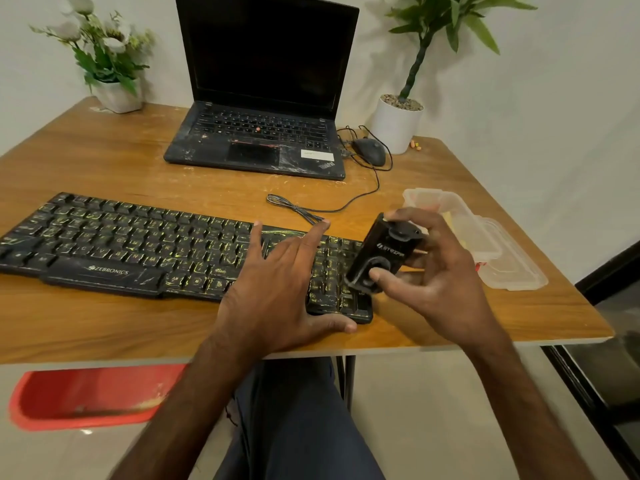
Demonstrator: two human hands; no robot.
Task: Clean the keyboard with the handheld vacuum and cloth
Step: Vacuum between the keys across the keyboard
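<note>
Left hand (277, 282) lies flat, fingers straight and spread, on the Zebronics keyboard (121, 244)'s right half, seemingly steadying it, while right hand (433, 271) grips the black handheld vacuum (384, 254), tilted nozzle-down onto that keyboard's right-end keys.

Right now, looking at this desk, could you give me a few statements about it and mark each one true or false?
1. The right hand holds the small black handheld vacuum over the right end of the long black keyboard. True.
2. The left hand is raised clear of the keyboard. False: it rests on the keyboard with its fingers straight.
3. The black laptop has a lit screen. False: the screen is dark.
4. The dark computer mouse sits beside the white plant pot. True.
5. The clear plastic box lies to the left of the keyboard. False: it lies on the right side of the table, beyond the right hand.
</note>
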